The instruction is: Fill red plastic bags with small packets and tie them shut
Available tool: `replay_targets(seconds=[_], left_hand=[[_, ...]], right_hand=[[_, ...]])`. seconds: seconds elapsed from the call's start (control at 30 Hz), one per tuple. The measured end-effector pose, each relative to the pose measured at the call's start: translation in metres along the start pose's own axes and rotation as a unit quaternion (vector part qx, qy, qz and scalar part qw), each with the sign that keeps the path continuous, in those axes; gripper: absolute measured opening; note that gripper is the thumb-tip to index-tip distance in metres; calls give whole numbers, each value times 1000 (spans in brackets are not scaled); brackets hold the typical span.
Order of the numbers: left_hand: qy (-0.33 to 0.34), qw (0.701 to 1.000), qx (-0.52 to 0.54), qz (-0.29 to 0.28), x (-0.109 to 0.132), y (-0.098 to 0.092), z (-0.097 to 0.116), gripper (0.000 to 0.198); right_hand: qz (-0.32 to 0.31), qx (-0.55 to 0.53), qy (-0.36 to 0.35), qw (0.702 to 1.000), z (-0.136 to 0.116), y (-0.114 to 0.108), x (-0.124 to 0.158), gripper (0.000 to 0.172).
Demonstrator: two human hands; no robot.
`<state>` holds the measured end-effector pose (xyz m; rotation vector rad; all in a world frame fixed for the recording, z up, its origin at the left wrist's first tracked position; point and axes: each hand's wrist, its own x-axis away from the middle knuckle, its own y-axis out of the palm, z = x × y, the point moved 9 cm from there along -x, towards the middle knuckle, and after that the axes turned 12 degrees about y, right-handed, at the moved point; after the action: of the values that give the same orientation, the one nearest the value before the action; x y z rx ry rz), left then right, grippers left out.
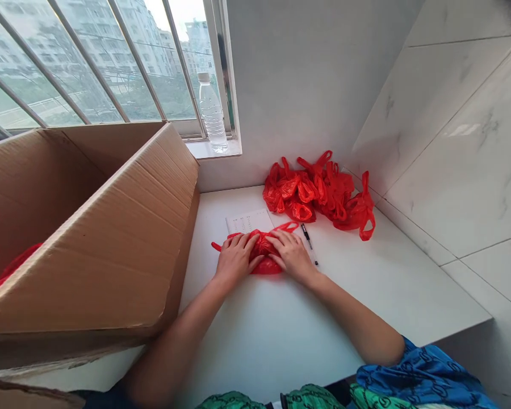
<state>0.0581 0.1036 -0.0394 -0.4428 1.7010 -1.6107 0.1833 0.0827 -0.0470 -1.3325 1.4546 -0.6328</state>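
Note:
A red plastic bag lies crumpled on the white tabletop, with its handle loops sticking out at the upper right and at the left. My left hand grips its left side, fingers bent over the top and thumb on the near side. From the right, my right hand holds the bag the same way. Whatever is inside or beneath the bag is hidden. Just behind it, a sheet of paper with printed marks is partly covered. A black pen rests beside my right hand.
Several bunched red plastic bags are piled against the back wall. At left stands a large open cardboard box with red material inside. A clear water bottle stands on the windowsill. Tiled wall bounds the right side.

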Motion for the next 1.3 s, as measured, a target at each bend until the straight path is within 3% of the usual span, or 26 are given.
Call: replay_targets(seconds=[0.1, 0.17, 0.23, 0.33, 0.5, 1.1, 1.23, 1.3], left_hand=[[-68, 998, -14, 7, 7, -6, -8, 56], [-72, 997, -23, 31, 7, -17, -8, 55], [-34, 998, -21, 41, 2, -19, -4, 51], [37, 999, 2, 13, -4, 1, 7, 51], [30, 999, -4, 27, 1, 22, 11, 53], [25, 999, -9, 22, 4, 28, 14, 51], [19, 1000, -14, 8, 4, 26, 14, 52], [8, 1000, 1, -15, 3, 24, 12, 54]], right_hand=[[47, -8, 16, 999, 13, -16, -6, 45], [54, -42, 16, 998, 14, -20, -9, 45], [37, -59, 6, 998, 10, -10, -11, 49], [-8, -24, -2, 1000, 2, 19, -10, 55], [-33, 31, -6, 999, -1, 43, -6, 56], [-19, 39, -6, 999, -3, 45, -3, 55], [-41, -40, -8, 998, 3, 41, -5, 57], [-34, -121, -7, 992, 12, 27, -6, 60]])
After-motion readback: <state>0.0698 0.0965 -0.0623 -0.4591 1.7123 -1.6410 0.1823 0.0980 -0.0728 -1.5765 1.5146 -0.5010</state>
